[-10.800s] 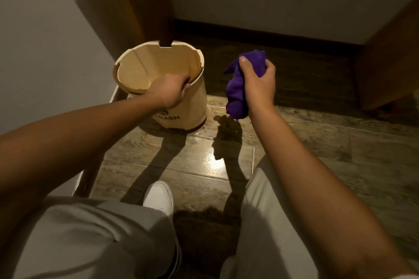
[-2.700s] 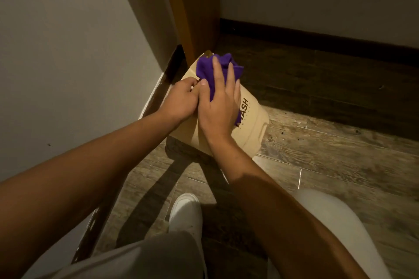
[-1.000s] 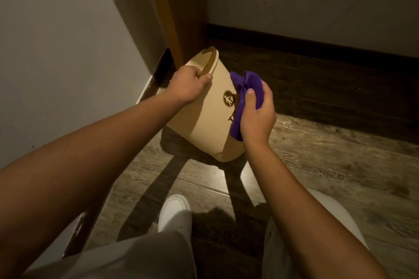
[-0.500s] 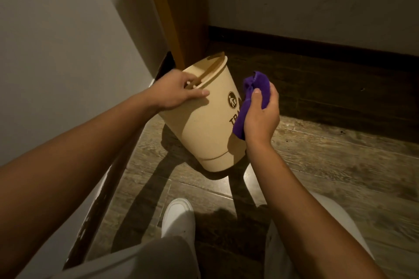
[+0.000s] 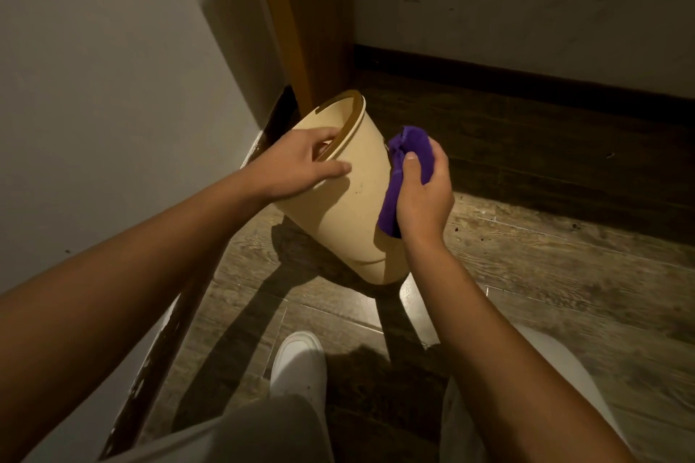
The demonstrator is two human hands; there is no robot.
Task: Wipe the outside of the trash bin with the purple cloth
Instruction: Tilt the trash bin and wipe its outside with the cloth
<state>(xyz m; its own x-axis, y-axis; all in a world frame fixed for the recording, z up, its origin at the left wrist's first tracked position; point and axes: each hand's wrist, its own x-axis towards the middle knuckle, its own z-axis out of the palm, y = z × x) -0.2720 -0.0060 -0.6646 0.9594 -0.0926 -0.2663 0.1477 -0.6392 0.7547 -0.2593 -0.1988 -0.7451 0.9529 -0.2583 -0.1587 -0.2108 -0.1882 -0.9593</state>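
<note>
The beige trash bin [image 5: 338, 214] leans to the left on the wooden floor, its open mouth facing up and left. My left hand [image 5: 297, 162] grips its rim, fingers inside the mouth and thumb on the outer wall. My right hand [image 5: 423, 195] is closed on the bunched purple cloth [image 5: 404, 169] and presses it against the bin's right side. The cloth and my hand hide the printed logo side.
A white wall [image 5: 131, 86] runs close on the left, with a wooden door frame [image 5: 301, 19] behind the bin. A dark baseboard [image 5: 526, 79] lines the far wall. My white shoe [image 5: 299, 365] and light trousers [image 5: 263, 432] fill the near floor.
The bin has turned so its logo no longer shows and has tilted further left. My right hand with the cloth stays on the bin's right side, slightly lower.
</note>
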